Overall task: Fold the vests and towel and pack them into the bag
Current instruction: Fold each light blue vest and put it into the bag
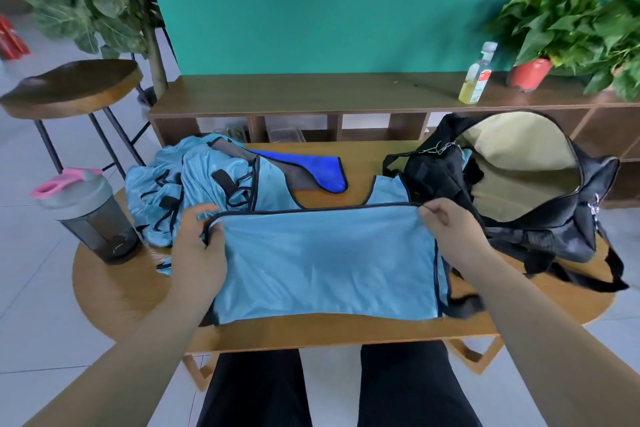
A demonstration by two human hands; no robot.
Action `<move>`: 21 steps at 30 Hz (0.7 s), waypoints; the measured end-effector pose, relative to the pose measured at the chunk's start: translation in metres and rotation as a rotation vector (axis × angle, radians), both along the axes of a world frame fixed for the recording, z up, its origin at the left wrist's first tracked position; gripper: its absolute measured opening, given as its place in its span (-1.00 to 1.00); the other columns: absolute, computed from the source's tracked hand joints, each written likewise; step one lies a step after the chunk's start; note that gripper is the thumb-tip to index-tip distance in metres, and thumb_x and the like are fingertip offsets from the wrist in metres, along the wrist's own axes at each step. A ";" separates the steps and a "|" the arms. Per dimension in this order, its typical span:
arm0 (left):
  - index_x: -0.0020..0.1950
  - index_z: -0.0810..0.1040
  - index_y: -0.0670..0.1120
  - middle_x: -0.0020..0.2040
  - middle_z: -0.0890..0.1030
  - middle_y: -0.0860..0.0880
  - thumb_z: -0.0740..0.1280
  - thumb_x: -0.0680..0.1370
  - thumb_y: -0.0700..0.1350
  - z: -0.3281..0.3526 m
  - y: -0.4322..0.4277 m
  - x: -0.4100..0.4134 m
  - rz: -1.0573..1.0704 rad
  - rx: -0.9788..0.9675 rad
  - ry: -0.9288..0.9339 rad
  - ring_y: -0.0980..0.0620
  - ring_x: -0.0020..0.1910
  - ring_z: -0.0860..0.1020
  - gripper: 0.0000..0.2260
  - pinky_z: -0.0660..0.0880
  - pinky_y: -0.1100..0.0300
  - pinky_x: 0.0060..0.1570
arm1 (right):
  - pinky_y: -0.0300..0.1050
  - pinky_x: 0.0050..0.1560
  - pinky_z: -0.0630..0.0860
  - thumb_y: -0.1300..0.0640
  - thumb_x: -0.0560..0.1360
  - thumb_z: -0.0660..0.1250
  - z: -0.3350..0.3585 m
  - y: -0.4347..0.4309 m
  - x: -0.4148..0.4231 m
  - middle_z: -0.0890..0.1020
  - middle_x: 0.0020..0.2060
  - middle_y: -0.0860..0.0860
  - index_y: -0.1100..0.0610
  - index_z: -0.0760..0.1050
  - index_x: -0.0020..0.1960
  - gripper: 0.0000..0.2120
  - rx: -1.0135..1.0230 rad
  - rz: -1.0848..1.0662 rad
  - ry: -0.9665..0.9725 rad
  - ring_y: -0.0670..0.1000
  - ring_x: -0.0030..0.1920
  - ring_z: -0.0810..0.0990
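Vest [325,263] lies spread on the table [121,291], near side, your left hand [199,246] and right hand [450,229] each pinching a far corner of its folded edge, open bag [554,218] at right.

I take this for a lounge or café-like corner, though I can't be sure: teal wall [329,3], low wooden shelf [311,92], potted plant [568,28], bar stool [72,83], tiled floor [31,288].

I can read no text anywhere in my view. The bottle [477,74] at upper right carries a label with a red patch, but its print is too blurred to read. A pale mark low on the shaker [93,215] at left is not legible.
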State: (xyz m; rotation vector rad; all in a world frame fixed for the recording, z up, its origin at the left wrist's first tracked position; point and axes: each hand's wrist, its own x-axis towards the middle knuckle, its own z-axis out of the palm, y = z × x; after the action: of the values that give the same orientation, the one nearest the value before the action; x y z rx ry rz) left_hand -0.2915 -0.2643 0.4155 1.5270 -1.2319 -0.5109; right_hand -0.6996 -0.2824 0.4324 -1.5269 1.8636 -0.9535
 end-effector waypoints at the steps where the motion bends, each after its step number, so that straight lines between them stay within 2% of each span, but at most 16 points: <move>1: 0.30 0.47 0.07 -0.15 0.51 0.18 0.26 0.71 -0.18 -0.001 -0.004 -0.003 0.037 0.026 0.044 0.36 -0.29 0.49 -0.79 0.39 0.31 -0.23 | -0.04 -0.25 0.45 -0.07 0.72 0.24 -0.002 -0.001 0.009 0.65 -0.13 0.01 -0.01 0.56 0.14 -0.81 -0.019 -0.061 -0.081 0.06 -0.26 0.54; 3: 0.40 0.43 0.06 -0.19 0.48 0.03 0.29 0.71 -0.11 -0.011 -0.010 -0.011 0.056 0.146 0.068 0.13 -0.36 0.47 -0.73 0.39 0.15 -0.33 | 0.00 -0.24 0.50 -0.01 0.73 0.21 -0.016 -0.003 0.022 0.66 -0.10 0.04 0.01 0.51 0.28 -0.80 0.018 -0.115 -0.115 0.06 -0.23 0.56; 4: 0.44 0.41 0.03 -0.18 0.51 -0.03 0.31 0.69 -0.08 -0.020 -0.011 -0.013 0.038 0.224 0.046 0.03 -0.35 0.48 -0.69 0.39 0.12 -0.34 | -0.05 -0.33 0.48 0.02 0.73 0.20 -0.026 -0.002 0.027 0.65 -0.15 0.06 0.00 0.48 0.32 -0.80 0.057 -0.111 -0.072 0.06 -0.29 0.56; 6: 0.49 0.38 0.01 -0.17 0.56 -0.04 0.34 0.67 -0.09 -0.041 -0.008 -0.016 -0.028 0.330 -0.049 0.01 -0.34 0.52 -0.61 0.40 0.15 -0.36 | -0.15 -0.53 0.37 0.10 0.73 0.18 -0.049 0.004 0.031 0.62 -0.27 0.07 -0.05 0.40 0.41 -0.73 0.123 -0.089 0.066 0.03 -0.42 0.51; 7: 0.50 0.37 0.03 -0.23 0.57 -0.01 0.35 0.66 -0.11 -0.049 -0.003 -0.018 -0.055 0.340 -0.124 0.04 -0.37 0.53 -0.59 0.39 0.17 -0.39 | -0.16 -0.56 0.36 0.12 0.73 0.16 -0.058 0.009 0.033 0.62 -0.24 0.07 -0.08 0.36 0.45 -0.68 0.137 -0.079 0.142 0.02 -0.43 0.53; 10: 0.53 0.31 0.16 -0.44 0.49 0.03 0.35 0.65 -0.12 -0.058 0.013 -0.022 -0.111 0.288 -0.323 0.08 -0.51 0.47 -0.51 0.37 0.13 -0.46 | -0.06 -0.42 0.50 0.14 0.72 0.14 -0.076 0.024 0.033 0.61 0.13 0.03 -0.07 0.33 0.51 -0.62 0.066 -0.067 0.371 -0.01 -0.28 0.57; 12: 0.54 0.28 0.23 -0.44 0.52 0.02 0.35 0.65 -0.09 -0.060 0.021 -0.025 -0.136 0.284 -0.377 0.07 -0.51 0.49 -0.49 0.41 0.09 -0.45 | 0.01 -0.32 0.58 0.13 0.71 0.15 -0.082 0.035 0.032 0.58 0.20 -0.02 -0.08 0.35 0.51 -0.61 0.023 -0.079 0.457 -0.05 -0.27 0.56; 14: 0.54 0.27 0.24 -0.39 0.56 0.05 0.34 0.66 -0.06 -0.061 0.032 -0.028 -0.149 0.300 -0.388 0.08 -0.49 0.52 -0.50 0.40 0.12 -0.44 | -0.03 -0.33 0.59 0.13 0.70 0.18 -0.087 0.048 0.027 0.59 0.19 -0.04 -0.09 0.37 0.49 -0.62 -0.012 -0.072 0.466 -0.09 -0.28 0.55; 16: 0.55 0.27 0.24 -0.38 0.54 0.07 0.32 0.67 -0.02 -0.058 0.045 -0.031 -0.168 0.299 -0.409 0.10 -0.46 0.53 -0.52 0.37 0.17 -0.45 | -0.16 -0.42 0.49 0.14 0.69 0.21 -0.087 0.060 0.022 0.62 0.13 -0.07 -0.09 0.40 0.47 -0.63 -0.031 -0.069 0.443 -0.13 -0.31 0.54; 18: 0.54 0.30 0.23 -0.41 0.51 0.03 0.28 0.69 -0.02 -0.057 0.055 -0.033 -0.188 0.299 -0.402 0.09 -0.44 0.52 -0.56 0.34 0.22 -0.47 | -0.30 -0.49 0.30 0.15 0.69 0.24 -0.081 0.070 0.020 0.60 -0.10 -0.14 -0.09 0.43 0.44 -0.65 -0.027 -0.070 0.381 -0.14 -0.39 0.50; 19: 0.54 0.31 0.23 -0.42 0.50 0.01 0.27 0.70 -0.04 -0.056 0.058 -0.033 -0.201 0.304 -0.379 0.08 -0.46 0.51 -0.58 0.33 0.23 -0.48 | -0.29 -0.53 0.29 0.17 0.68 0.25 -0.077 0.074 0.020 0.53 -0.20 -0.18 -0.09 0.44 0.43 -0.65 -0.023 -0.070 0.339 -0.12 -0.44 0.48; 21: 0.50 0.36 0.24 -0.44 0.49 0.00 0.24 0.71 -0.07 -0.054 0.062 -0.032 -0.213 0.311 -0.310 0.06 -0.53 0.45 -0.62 0.33 0.22 -0.51 | -0.26 -0.55 0.32 0.21 0.68 0.24 -0.067 0.077 0.019 0.41 -0.29 -0.21 -0.07 0.45 0.40 -0.66 -0.030 -0.065 0.248 -0.07 -0.51 0.47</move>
State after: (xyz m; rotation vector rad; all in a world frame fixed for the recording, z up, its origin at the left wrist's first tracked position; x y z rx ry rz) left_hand -0.3238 -0.2027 0.3618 1.7939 -1.6252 -0.6445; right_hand -0.6810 -0.2054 0.3655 -1.6757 2.0897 -0.8554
